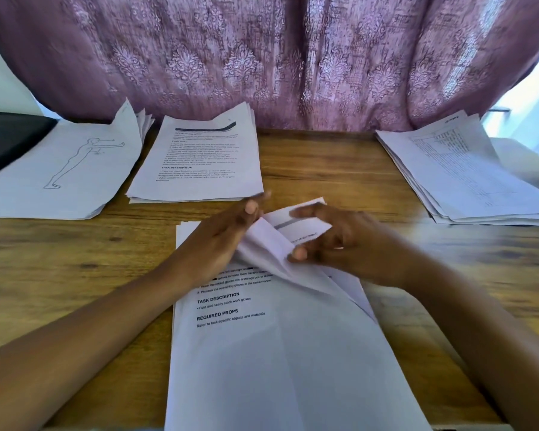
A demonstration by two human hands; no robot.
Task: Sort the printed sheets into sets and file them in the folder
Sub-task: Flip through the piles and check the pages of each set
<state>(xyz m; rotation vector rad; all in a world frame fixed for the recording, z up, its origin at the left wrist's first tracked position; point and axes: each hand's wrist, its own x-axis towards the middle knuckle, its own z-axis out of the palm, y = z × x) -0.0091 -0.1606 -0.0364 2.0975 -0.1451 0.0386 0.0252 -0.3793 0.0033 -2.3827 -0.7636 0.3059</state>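
Tabletop (339, 175): left hand (224, 241) and right hand (346, 244) hide text on top sheet (262, 362).

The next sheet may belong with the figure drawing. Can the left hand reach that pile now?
Probably yes: the figure-drawing pile lies on the left hand's own side, with bare table between. The hand rests on the curled sheet, though.

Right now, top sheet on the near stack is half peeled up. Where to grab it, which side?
Take the lifted sheet by its raised far corner, coming from the right and pinching it between thumb and fingers, as the right hand does. That corner curls clear of the near stack; the rest lies flat.
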